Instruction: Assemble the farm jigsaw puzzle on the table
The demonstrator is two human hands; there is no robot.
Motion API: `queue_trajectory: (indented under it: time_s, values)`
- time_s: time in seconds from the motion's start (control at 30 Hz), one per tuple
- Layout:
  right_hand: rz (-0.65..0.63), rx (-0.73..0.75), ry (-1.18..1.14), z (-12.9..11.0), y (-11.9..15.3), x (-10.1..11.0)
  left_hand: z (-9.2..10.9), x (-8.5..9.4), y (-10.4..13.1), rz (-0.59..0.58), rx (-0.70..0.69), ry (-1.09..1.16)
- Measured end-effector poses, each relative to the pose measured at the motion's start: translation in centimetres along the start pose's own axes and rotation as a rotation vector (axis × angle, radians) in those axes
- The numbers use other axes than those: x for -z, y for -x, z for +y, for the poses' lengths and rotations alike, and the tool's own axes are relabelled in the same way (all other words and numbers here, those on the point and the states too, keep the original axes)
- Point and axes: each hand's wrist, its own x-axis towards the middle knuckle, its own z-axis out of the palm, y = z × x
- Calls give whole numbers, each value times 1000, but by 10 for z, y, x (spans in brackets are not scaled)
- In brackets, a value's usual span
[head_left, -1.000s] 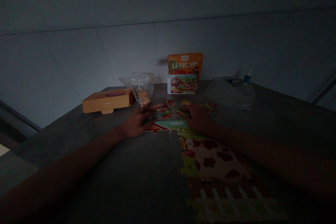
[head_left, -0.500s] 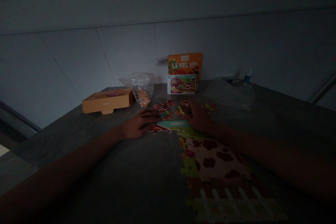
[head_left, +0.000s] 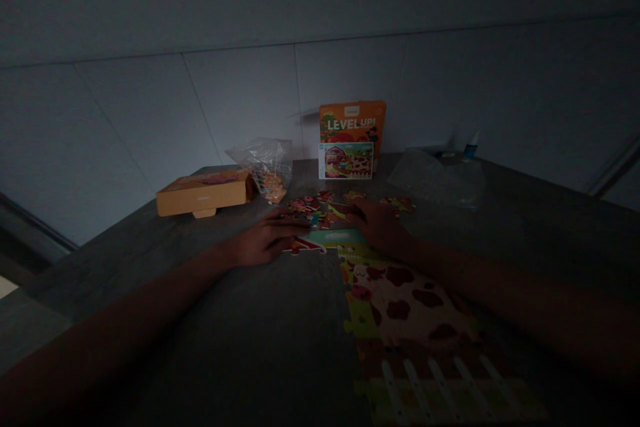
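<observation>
Joined puzzle pieces showing a spotted cow and a white fence [head_left: 415,307] lie on the grey table, right of centre. Their top strip, with sky and a red shape [head_left: 320,240], runs left to my left hand [head_left: 263,238], which rests flat with its fingers stretched out over the strip's left end. My right hand [head_left: 377,223] is closed on a yellow-green puzzle piece [head_left: 341,211], held by the fingertips just above the strip. Loose puzzle pieces [head_left: 306,205] lie in a heap beyond both hands. More loose pieces [head_left: 401,205] lie right of my right hand.
An orange box [head_left: 203,193] sits at the back left beside a clear bag of pieces [head_left: 271,180]. An orange "LEVEL UP!" box [head_left: 353,121] stands by the wall behind a picture card [head_left: 349,161]. At the back right are a crumpled plastic bag [head_left: 440,180] and a small bottle [head_left: 471,147].
My right hand has shifted slightly, and the yellow-green piece at its fingertips has moved left and turned. My left hand has hardly moved.
</observation>
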Motion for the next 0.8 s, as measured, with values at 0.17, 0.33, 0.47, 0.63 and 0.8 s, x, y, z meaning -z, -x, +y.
queue_trajectory:
  time_s: [0.17, 0.33, 0.47, 0.63, 0.8]
  values:
    - [-24, 234, -116, -2, 2, 1, 8, 5, -1, -5, -1, -74]
    - [-59, 376, -174, -2, 6, -2, 14, 6, -1, -10, -93, -128]
    - [-64, 385, -218, -3, 8, -2, 19, 2, -3, 19, -95, -126]
    - [18, 319, -127, -9, 8, 2, 21, 1, -4, 197, -5, -113]
    - [289, 64, 170, 19, 3, -15, 4, 1, 1, 382, 343, -205]
